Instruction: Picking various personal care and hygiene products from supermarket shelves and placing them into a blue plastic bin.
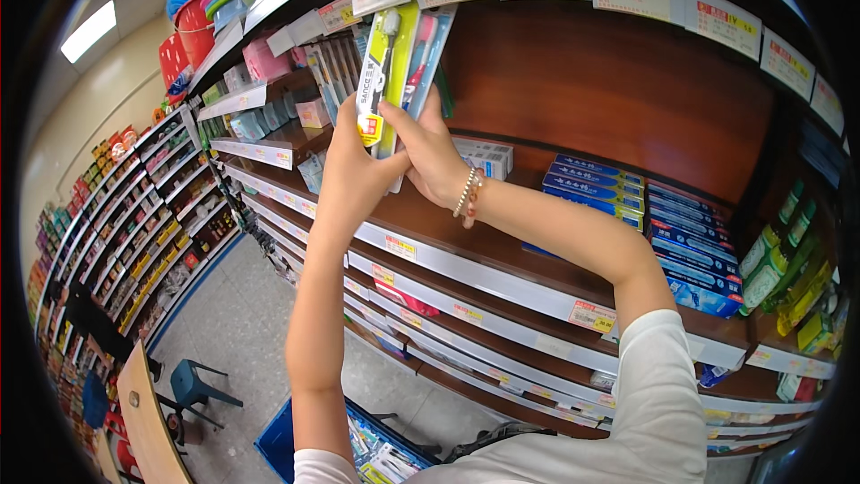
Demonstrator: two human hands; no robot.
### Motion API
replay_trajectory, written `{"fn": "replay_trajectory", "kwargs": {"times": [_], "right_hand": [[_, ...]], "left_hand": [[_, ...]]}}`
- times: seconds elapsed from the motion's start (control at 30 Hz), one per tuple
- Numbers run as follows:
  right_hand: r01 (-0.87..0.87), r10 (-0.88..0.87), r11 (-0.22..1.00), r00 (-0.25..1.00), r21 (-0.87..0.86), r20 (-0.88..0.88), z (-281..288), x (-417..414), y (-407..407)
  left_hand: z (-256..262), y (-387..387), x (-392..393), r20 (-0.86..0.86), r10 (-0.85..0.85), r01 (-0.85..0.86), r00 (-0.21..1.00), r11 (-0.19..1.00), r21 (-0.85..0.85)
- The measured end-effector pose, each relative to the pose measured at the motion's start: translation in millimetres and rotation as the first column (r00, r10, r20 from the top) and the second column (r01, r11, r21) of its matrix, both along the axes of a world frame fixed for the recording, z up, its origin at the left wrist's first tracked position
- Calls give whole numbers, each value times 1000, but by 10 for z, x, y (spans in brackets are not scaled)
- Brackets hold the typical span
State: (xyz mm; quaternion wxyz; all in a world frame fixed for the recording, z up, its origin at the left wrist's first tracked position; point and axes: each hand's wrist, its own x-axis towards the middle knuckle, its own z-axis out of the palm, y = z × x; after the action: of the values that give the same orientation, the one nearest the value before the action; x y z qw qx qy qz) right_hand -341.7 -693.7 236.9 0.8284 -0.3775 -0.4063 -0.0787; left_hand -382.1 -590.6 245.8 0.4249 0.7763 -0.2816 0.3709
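Both my hands are raised to the upper shelf, around packaged toothbrushes. My left hand [359, 171] grips the lower end of a yellow-green and white toothbrush package [388, 74] from the left. My right hand [430, 154], with beaded bracelets at the wrist, holds the same packages from the right, its thumb on the front. Beside the green pack, a blue package with a pink toothbrush [426, 57] stands in the bunch. More packaged toothbrushes [332, 67] hang to the left. Below me, a blue crate [275, 433] holds many packaged toothbrushes.
Toothpaste boxes [591, 188] and further blue boxes [695, 249] are stacked on the shelf at right, near green bottles [766, 269]. Price tags line the shelf edge [457, 275]. At far left are a wooden table [148, 410], a blue-green stool [195, 380] and a person in dark clothes [94, 323].
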Motion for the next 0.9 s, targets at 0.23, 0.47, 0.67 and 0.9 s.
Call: {"fn": "replay_trajectory", "kwargs": {"times": [0.23, 0.47, 0.67, 0.9], "right_hand": [[106, -102, 992, 993, -74, 57, -19, -24, 13], [223, -181, 956, 959, -191, 217, -135, -128, 206], [26, 94, 921, 954, -389, 286, -542, -505, 508], [-165, 566, 497, 806, -852, 174, -1483, -1017, 1369]], "left_hand": [[-10, 82, 74, -115, -139, 132, 984, 989, -70], [-325, 298, 139, -38, -192, 180, 981, 961, -208], [-1202, 649, -201, 92, 87, -45, 992, 921, -387], [-2481, 1143, -1282, -51, 471, -381, 881, 640, -667]]}}
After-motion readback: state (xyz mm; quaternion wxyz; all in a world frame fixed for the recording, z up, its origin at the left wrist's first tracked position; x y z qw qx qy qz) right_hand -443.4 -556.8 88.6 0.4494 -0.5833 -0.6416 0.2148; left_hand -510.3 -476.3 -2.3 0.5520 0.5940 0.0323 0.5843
